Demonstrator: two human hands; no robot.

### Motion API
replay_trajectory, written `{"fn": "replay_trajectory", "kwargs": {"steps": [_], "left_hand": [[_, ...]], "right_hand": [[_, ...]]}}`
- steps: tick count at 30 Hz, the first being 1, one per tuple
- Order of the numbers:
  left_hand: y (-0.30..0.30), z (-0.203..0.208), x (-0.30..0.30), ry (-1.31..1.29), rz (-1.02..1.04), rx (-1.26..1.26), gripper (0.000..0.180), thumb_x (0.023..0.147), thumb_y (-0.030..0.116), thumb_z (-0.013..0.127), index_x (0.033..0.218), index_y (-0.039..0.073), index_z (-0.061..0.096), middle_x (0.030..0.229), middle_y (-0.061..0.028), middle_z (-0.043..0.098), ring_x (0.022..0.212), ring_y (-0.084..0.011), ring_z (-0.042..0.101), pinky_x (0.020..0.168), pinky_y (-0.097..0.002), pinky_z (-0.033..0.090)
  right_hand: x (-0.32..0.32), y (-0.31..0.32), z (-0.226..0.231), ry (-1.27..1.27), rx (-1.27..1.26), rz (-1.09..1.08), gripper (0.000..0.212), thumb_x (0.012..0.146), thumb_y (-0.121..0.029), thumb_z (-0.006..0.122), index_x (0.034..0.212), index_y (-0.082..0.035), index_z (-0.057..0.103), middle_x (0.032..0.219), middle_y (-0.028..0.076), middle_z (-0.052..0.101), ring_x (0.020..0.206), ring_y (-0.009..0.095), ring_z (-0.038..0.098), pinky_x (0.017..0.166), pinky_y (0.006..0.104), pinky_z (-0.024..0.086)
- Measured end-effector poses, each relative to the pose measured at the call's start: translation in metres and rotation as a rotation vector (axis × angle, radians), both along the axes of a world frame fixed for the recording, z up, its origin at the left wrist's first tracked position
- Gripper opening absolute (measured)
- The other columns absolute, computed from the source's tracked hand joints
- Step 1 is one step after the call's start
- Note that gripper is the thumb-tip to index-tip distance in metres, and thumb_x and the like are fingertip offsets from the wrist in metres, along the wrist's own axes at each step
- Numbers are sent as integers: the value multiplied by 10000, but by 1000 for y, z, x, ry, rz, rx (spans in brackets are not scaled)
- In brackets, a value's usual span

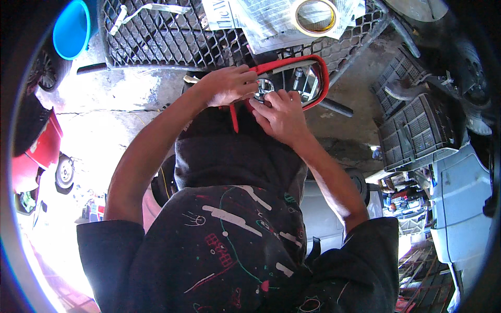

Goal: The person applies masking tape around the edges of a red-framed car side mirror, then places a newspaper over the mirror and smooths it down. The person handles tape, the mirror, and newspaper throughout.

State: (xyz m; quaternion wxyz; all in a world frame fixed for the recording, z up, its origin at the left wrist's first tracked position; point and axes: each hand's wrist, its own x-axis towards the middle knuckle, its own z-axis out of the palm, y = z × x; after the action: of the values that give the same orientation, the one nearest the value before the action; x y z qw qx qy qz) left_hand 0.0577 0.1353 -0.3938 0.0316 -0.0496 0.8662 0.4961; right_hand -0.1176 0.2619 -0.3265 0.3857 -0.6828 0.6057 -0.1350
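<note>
Mesh table [156,48] being seen beyond grip. Red-rimmed frame [324,78] being pinched by left hand [229,86]; right hand [282,115] being curled alongside, hold unclear. Probably light, stiff; best being held by rim [300,58].

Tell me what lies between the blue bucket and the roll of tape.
In the head view: the metal mesh tabletop, with a bent white strip and printed newspaper sheets on it.

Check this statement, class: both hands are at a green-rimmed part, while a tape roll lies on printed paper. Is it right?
The part is red-rimmed, not green-rimmed, as the head view shows. The rest stands: the left hand and right hand are at it, and the tape roll lies on printed paper.
</note>
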Motion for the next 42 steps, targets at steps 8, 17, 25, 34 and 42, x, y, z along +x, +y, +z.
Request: {"fn": "replay_trajectory", "kwargs": {"steps": [8, 17, 25, 34, 42], "left_hand": [[0, -1, -3, 15, -4, 43, 173, 784, 154, 656, 902, 87, 548, 969, -67, 502, 907, -252, 534, 779, -365, 500], [-3, 2, -2, -31, 51, 93, 197, 807, 179, 664, 940, 81, 557, 1008, -70, 511, 932, -255, 552, 776, -365, 508], [1, 23, 12, -483, 964, 453, 130, 800, 98, 654, 905, 23, 654, 801, -132, 607, 770, -303, 634, 729, -367, 525], [52, 98, -14, -697, 710, -25, 312, 755, 160, 672, 1024, 10, 622, 941, -139, 549, 911, -311, 531, 784, -425, 445], [86, 114, -41, -905, 512, -183, 703, 738, 326, 695, 1269, -63, 448, 1042, -115, 481, 949, -255, 480, 749, -402, 402]], "right_hand": [[-1, 14, 12, 104, 24, -61, 277, 765, -247, 702, 1039, -205, 679, 857, 3, 511, 804, 193, 516, 737, 392, 387], [0, 13, 9, 44, 36, 8, 287, 755, -252, 700, 1032, -186, 668, 920, 29, 505, 860, 230, 496, 722, 411, 379], [-3, 8, 2, -111, 182, -179, 225, 760, -191, 681, 984, -176, 681, 854, 21, 527, 830, 227, 516, 729, 400, 384], [0, -41, -35, -80, -40, -66, 219, 711, -118, 646, 915, -191, 679, 870, 5, 556, 867, 212, 557, 751, 404, 399], [-17, -58, -63, -231, -26, 272, 270, 682, -74, 654, 925, -185, 693, 896, 7, 557, 873, 222, 548, 785, 394, 440]]}}
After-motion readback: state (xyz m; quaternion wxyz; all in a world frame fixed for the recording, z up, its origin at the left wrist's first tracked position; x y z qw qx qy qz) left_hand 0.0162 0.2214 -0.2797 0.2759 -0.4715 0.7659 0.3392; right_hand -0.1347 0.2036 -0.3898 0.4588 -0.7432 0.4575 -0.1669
